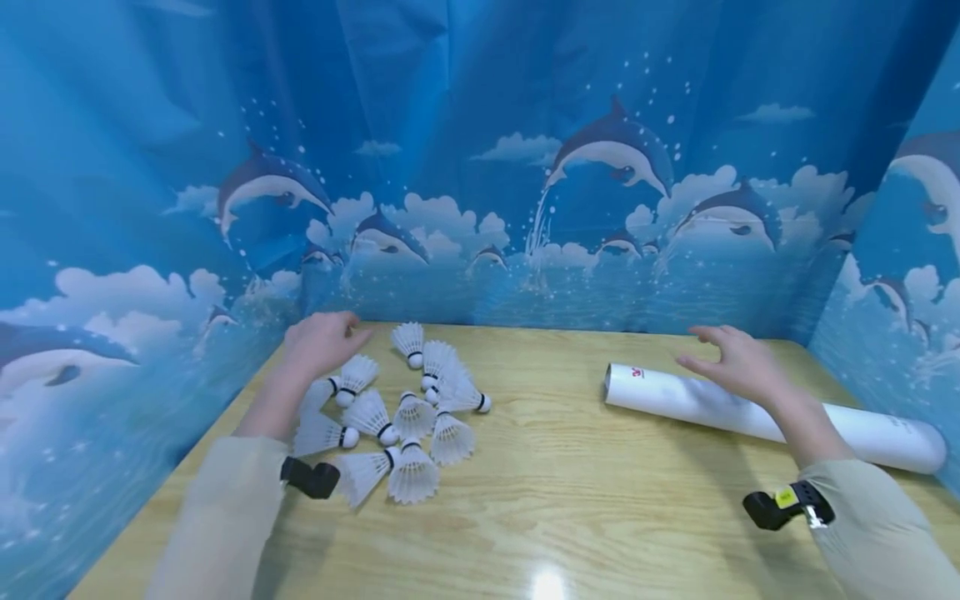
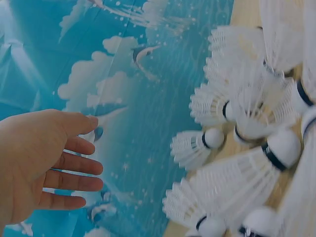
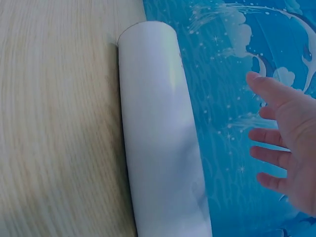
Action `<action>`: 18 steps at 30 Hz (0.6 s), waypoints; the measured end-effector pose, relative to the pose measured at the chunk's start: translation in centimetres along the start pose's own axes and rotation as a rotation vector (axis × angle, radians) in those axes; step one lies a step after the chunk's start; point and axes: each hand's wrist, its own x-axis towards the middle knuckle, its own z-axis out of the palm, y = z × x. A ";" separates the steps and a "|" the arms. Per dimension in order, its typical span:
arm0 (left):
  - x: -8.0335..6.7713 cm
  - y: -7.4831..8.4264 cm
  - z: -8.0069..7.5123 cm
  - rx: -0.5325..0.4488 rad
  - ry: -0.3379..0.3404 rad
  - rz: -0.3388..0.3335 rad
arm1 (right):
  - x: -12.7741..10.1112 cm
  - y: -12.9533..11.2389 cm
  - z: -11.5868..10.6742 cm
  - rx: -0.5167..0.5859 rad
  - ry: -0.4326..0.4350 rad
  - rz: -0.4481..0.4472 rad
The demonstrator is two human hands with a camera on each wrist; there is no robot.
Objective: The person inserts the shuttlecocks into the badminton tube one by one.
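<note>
White shuttlecocks [image 1: 415, 479] lie in a loose cluster on the left of the wooden surface [image 1: 540, 517], some overlapping, probably because their cones tip easily. The left hand [image 1: 324, 343] hangs near them and the right hand [image 1: 738, 362] near the tube [image 1: 693, 403], both released, grasping nothing. The tube rests on its side, likely steadier than upright; its contents cannot be seen.
</note>
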 end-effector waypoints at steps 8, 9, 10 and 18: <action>-2.3 -2.8 0.4 -0.078 -0.010 -0.023 | -0.8 1.5 0.7 0.078 -0.027 -0.052; -2.6 -3.1 0.5 -0.093 -0.009 -0.019 | -0.9 1.7 0.8 0.085 -0.029 -0.057; -2.9 -3.5 0.6 -0.108 -0.009 -0.015 | -1.0 1.9 0.9 0.090 -0.033 -0.057; -5.4 -6.3 2.3 -0.189 -0.047 0.001 | -0.9 2.6 1.8 0.068 -0.050 -0.037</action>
